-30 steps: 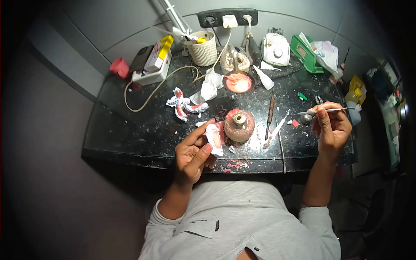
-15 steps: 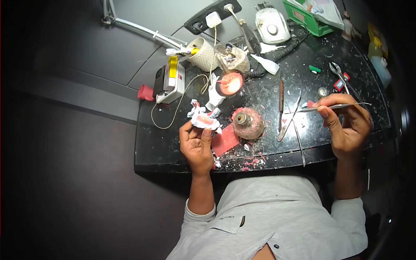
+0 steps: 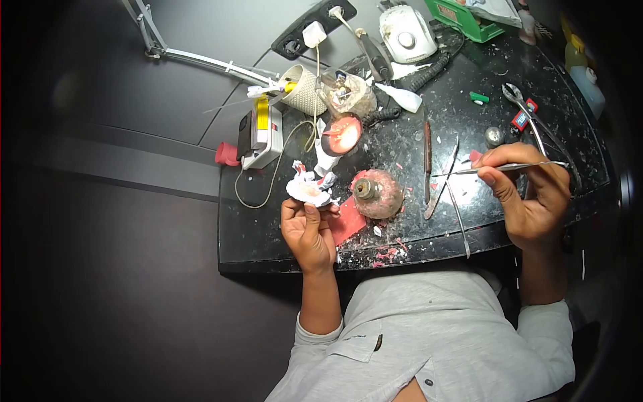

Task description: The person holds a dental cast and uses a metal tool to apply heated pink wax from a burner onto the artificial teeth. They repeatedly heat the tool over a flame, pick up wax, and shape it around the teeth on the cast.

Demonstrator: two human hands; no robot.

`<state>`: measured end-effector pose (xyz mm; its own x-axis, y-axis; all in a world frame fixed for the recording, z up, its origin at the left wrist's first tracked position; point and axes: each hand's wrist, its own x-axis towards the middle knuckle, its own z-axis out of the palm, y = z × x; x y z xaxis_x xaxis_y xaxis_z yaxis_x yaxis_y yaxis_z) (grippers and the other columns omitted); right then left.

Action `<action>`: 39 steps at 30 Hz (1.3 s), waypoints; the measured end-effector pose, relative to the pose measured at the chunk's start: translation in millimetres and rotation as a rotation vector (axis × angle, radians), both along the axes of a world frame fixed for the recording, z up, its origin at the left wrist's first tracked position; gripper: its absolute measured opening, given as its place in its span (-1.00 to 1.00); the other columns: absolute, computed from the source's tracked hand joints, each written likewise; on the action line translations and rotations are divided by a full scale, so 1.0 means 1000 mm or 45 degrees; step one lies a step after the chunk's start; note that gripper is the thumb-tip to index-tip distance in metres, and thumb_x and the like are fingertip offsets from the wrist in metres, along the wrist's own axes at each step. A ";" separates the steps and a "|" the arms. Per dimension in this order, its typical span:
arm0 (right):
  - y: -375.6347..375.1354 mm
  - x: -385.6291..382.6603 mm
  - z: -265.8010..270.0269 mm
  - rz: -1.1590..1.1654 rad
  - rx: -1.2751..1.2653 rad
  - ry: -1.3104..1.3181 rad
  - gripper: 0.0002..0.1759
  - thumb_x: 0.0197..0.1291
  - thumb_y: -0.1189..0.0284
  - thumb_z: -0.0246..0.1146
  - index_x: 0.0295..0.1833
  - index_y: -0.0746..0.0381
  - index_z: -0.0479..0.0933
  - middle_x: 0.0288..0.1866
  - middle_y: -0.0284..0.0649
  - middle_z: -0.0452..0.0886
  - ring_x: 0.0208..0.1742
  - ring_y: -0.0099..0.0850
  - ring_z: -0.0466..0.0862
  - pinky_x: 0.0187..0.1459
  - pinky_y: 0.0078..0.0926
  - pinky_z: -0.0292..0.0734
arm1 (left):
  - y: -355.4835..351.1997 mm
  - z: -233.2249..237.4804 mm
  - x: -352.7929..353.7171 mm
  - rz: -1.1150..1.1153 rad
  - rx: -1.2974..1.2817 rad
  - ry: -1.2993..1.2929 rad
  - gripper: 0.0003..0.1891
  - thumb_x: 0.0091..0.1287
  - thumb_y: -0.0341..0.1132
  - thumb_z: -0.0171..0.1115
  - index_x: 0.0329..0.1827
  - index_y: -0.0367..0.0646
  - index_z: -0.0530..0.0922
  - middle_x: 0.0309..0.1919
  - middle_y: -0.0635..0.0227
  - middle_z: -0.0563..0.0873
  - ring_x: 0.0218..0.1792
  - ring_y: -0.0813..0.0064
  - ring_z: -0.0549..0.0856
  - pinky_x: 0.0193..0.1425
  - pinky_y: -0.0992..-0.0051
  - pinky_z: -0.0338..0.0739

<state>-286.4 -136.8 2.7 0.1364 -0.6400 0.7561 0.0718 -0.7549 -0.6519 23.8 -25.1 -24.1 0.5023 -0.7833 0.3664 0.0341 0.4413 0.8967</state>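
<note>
My left hand is closed round the lower edge of a white plaster cast with pink wax on it, held above the table's left part. My right hand pinches a slim metal wax carver, which lies roughly level, its left end over two crossed metal tools. A bit of pink wax shows beside the right fingertips. Between the hands stands a round glass spirit burner, coated in pink residue. A pink wax sheet lies between the left hand and the burner.
A dark bowl of pink wax stands behind the burner. A brown-handled tool, pliers and a metal ball lie towards the right. Wax scraps litter the front edge. A white control unit stands at the back.
The whole view has shifted slightly. The cast has turned a little in my left hand, showing less pink. My right hand keeps hold of the carver, whose left end now reaches nearer the crossed tools.
</note>
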 end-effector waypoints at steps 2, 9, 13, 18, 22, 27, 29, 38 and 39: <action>0.000 0.000 0.003 -0.030 -0.030 0.037 -0.91 0.16 0.66 0.43 -0.25 0.40 0.64 -0.30 -0.15 0.74 -0.43 -0.49 0.69 -0.42 -0.63 0.53 | 0.001 0.000 -0.001 -0.019 -0.013 0.052 -0.70 0.49 -0.37 0.23 0.16 -0.27 0.41 -0.07 0.09 0.70 -0.21 0.34 0.72 -0.12 0.42 0.67; -0.002 0.006 0.000 0.008 0.031 0.068 -0.91 0.19 0.60 0.41 -0.20 0.32 0.65 -0.28 -0.15 0.74 -0.43 -0.42 0.74 -0.45 -0.53 0.57 | 0.008 -0.008 0.022 -0.303 -0.226 0.365 -0.72 0.50 -0.46 0.15 0.23 -0.20 0.49 0.04 0.15 0.67 -0.02 0.30 0.69 0.16 0.36 0.64; -0.009 0.007 -0.002 -0.012 -0.094 0.079 -0.87 0.27 0.47 0.38 -0.24 0.30 0.61 -0.32 -0.13 0.70 -0.41 -0.26 0.74 -0.38 -0.41 0.53 | -0.024 -0.051 0.065 -0.224 -0.184 0.323 -0.64 0.55 -0.35 0.13 0.33 -0.31 0.40 0.02 0.17 0.67 0.01 0.40 0.68 0.19 0.46 0.60; -0.004 0.008 0.011 -0.021 0.054 0.251 -0.86 0.27 0.46 0.37 -0.21 0.31 0.61 -0.32 -0.10 0.70 -0.34 -0.28 0.74 -0.28 -0.38 0.58 | -0.025 -0.030 0.029 -0.296 -0.183 0.317 -0.73 0.52 -0.31 0.18 0.17 -0.21 0.48 -0.07 0.28 0.69 -0.10 0.47 0.67 0.02 0.46 0.57; -0.016 0.016 -0.001 -0.124 -0.274 0.244 -0.92 0.26 0.60 0.30 -0.17 0.37 0.65 -0.29 -0.19 0.73 -0.36 -0.43 0.69 -0.29 -0.50 0.62 | -0.004 -0.004 0.004 -0.126 -0.306 0.381 -0.92 0.41 -0.44 0.12 -0.10 -0.18 0.52 -0.12 0.20 0.68 -0.14 0.27 0.69 0.04 0.22 0.64; -0.044 0.016 -0.030 -0.047 0.073 0.278 -0.91 0.39 0.58 0.23 -0.20 0.37 0.59 -0.32 -0.30 0.62 -0.32 -0.60 0.58 -0.31 -0.60 0.47 | -0.002 -0.018 0.011 -0.271 -0.290 0.718 -0.81 0.50 -0.44 0.16 0.12 -0.15 0.47 -0.24 0.33 0.63 -0.18 0.33 0.77 -0.02 0.30 0.70; -0.027 0.016 -0.019 -0.138 0.015 0.350 -0.88 0.43 0.54 0.22 -0.19 0.37 0.56 -0.37 -0.34 0.54 -0.40 -0.64 0.48 -0.38 -0.64 0.33 | -0.003 -0.026 0.014 -0.333 -0.329 0.617 -0.70 0.51 -0.41 0.18 0.26 -0.13 0.46 -0.19 0.34 0.64 -0.10 0.36 0.74 0.03 0.34 0.64; -0.014 0.026 -0.008 -0.161 0.041 0.293 -0.89 0.42 0.54 0.23 -0.22 0.32 0.57 -0.46 -0.41 0.53 -0.58 -0.71 0.39 -0.55 -0.67 0.23 | -0.015 -0.039 0.020 -0.450 -0.361 0.643 -0.71 0.48 -0.44 0.20 0.24 -0.15 0.56 0.00 0.24 0.72 -0.01 0.38 0.72 0.06 0.37 0.60; -0.013 0.027 -0.007 -0.149 0.027 0.284 -0.89 0.42 0.54 0.23 -0.22 0.32 0.57 -0.45 -0.41 0.53 -0.58 -0.71 0.39 -0.55 -0.67 0.23 | -0.013 -0.037 0.020 -0.461 -0.346 0.647 -0.75 0.47 -0.45 0.20 0.17 -0.18 0.60 -0.01 0.23 0.73 0.00 0.37 0.72 0.08 0.37 0.59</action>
<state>-259.5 -149.5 -3.9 0.2225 -0.6770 0.7016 -0.1630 -0.7353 -0.6578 43.7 -38.0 -60.6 0.3873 -0.8480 0.3618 0.6103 0.5299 0.5888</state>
